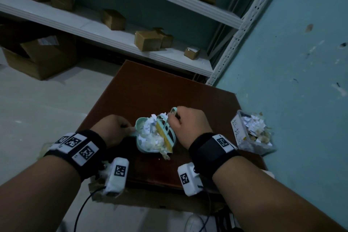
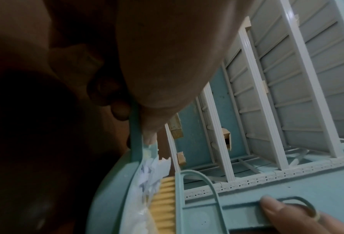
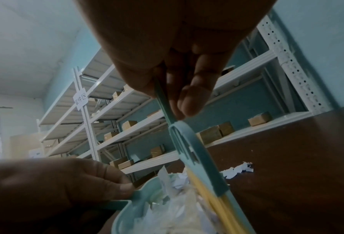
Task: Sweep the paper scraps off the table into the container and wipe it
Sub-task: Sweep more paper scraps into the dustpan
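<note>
Your dustpan [image 1: 140, 140] is stuffed with white and yellowish paper scraps [image 1: 148, 138], heaped right up over its rim, and it's sitting near the middle of the brown table [image 1: 143, 90]. Over at the table's right edge there's a clear plastic box [image 1: 243, 135] that's also piled with scraps, some poking over the top. Your left hand [image 1: 111, 130] is pinching the dustpan's little handle, thumb on top, fingers curled under. Your right hand [image 1: 188, 124] is closed around the thin handle of the teal brush [image 1: 165, 130], which stands on its yellow bristles against the dustpan's open side, pressing the heap in. A few scraps [image 1: 165, 155] are loose on the table just beside the dustpan's near lip, and the right wrist view shows more bits [image 3: 237, 170] lying past the brush.
</note>
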Demonstrator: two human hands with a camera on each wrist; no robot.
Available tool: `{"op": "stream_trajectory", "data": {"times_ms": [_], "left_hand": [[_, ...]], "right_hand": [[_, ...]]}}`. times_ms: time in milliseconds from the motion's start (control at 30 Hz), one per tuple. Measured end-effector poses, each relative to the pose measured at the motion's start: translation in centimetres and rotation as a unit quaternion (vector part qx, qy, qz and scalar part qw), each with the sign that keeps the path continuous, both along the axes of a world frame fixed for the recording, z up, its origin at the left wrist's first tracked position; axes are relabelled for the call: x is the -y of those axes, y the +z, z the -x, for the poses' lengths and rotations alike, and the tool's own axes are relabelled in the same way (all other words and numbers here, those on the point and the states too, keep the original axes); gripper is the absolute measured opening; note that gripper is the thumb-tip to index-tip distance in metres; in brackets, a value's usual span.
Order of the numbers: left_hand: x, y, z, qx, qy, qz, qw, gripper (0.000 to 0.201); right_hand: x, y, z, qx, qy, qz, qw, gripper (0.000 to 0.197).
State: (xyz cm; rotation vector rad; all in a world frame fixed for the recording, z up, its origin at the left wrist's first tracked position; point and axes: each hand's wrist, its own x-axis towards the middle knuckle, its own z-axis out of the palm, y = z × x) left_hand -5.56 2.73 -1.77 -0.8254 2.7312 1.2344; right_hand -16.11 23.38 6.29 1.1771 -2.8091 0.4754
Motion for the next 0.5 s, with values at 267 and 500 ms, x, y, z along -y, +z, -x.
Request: {"op": "stream_trajectory", "data": {"times_ms": [267, 500], "left_hand": [[-1.2, -0.5, 1.4, -0.026, 0.026, -0.078, 0.996, 0.019], [-2.8, -0.9, 2.1, -0.052, 0.075, -0.189, 0.978, 0.020]], "right_hand": [[-5.6, 0.0, 0.3, 0.000, -0.102, 0.207, 0.973, 0.029], [-9.7, -0.5, 3.0, 0.085, -0.230, 0.349, 0.905, 0.026]]}}
